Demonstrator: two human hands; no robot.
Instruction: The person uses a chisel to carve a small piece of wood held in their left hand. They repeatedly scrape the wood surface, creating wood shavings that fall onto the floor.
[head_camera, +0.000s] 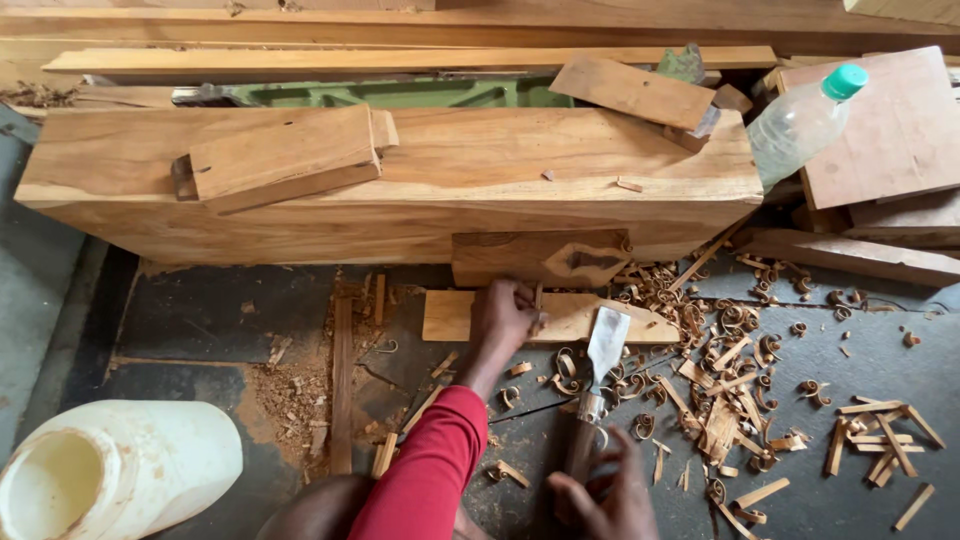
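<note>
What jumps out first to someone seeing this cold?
The wide-bladed chisel at centre, its handle gripped by the right hand at the bottom edge, blade resting on a flat wood piece that the left hand steadies. Behind them a big timber block spans the frame, with curled wood shavings strewn on the floor to the right. A white plastic jerrycan lies bottom left.
</note>
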